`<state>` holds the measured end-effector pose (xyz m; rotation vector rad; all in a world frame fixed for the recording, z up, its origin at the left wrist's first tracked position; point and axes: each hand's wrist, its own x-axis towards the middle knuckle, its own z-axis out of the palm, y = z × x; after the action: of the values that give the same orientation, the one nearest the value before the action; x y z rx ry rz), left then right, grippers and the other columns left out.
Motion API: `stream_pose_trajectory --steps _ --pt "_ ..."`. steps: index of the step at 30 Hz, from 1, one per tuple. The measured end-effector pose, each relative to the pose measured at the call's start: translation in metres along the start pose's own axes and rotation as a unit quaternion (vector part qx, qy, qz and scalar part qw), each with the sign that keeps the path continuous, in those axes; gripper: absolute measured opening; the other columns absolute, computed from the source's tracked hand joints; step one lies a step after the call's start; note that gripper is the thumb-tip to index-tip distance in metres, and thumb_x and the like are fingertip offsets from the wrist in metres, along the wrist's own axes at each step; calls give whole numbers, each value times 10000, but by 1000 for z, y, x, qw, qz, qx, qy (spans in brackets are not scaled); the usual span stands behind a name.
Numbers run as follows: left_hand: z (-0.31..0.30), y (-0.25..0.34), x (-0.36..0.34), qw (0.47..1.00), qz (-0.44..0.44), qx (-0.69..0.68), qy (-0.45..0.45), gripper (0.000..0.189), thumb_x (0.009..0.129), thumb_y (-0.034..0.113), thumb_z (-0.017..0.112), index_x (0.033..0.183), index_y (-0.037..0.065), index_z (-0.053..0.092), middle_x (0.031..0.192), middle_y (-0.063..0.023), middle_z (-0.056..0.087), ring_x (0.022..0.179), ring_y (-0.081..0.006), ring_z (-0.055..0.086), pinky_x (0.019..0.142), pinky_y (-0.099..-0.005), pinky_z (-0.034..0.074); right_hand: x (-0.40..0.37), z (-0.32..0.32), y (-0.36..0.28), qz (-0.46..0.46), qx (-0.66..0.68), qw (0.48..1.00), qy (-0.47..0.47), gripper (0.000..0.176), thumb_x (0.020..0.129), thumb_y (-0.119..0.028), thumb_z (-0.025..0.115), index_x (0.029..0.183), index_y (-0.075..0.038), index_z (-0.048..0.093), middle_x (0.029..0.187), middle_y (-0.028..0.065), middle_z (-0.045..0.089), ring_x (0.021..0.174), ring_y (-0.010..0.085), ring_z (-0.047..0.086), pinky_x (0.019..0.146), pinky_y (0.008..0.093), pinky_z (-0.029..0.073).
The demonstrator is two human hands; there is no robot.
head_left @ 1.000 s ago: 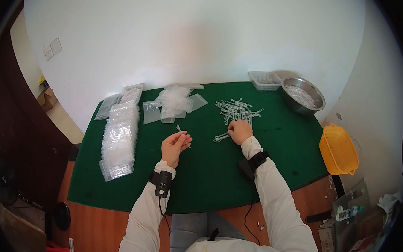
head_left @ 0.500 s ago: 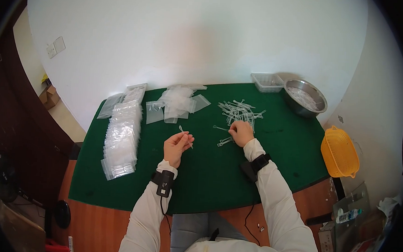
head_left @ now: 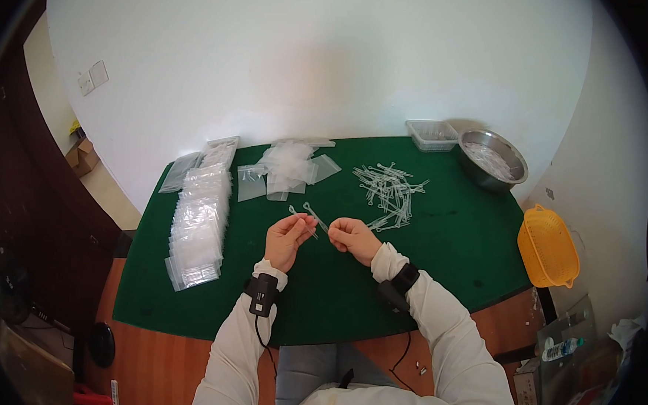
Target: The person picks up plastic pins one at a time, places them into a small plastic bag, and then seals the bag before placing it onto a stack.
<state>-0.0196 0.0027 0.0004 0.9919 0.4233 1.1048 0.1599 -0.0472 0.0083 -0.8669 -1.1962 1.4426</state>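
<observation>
Between the fingertips of my left hand (head_left: 284, 243) is pinched a thin clear plastic stick (head_left: 292, 210), its looped end pointing up and away. My right hand (head_left: 355, 239) is closed on a second clear plastic stick with a looped end (head_left: 314, 214), which leans toward the left hand. The two hands are close together over the green table, and the sticks lie nearly side by side in this view. Beyond the right hand is a loose pile of similar clear sticks (head_left: 390, 186).
Clear zip bags (head_left: 198, 221) lie in a long overlapping row at left, with looser bags (head_left: 289, 167) behind my hands. At the back right stand a clear plastic tray (head_left: 432, 144) and a steel bowl (head_left: 481, 175). A yellow basket (head_left: 547, 249) is beside the table's right edge.
My right hand has moved left from the pile to beside my left hand, bringing a stick with it. My left hand has stayed almost in place, still pinching its stick.
</observation>
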Motion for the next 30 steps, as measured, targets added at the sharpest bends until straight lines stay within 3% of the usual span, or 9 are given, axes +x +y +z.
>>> stream_pose_trajectory --steps 16,30 --pt "12 -2 -6 997 0 33 -75 216 836 70 541 1021 -41 547 971 -148 590 900 -213 584 807 -316 476 -3 4 1 47 -4 999 -20 117 802 -154 586 766 -59 528 695 -1 520 528 51 407 469 174 309" --pt "17 -5 -8 997 30 49 -50 188 827 57 551 991 -32 569 937 -133 604 863 -200 594 782 -307 484 -1 4 4 48 -2 999 -12 145 791 -186 607 775 -57 542 680 5 541 507 53 427 444 185 326"
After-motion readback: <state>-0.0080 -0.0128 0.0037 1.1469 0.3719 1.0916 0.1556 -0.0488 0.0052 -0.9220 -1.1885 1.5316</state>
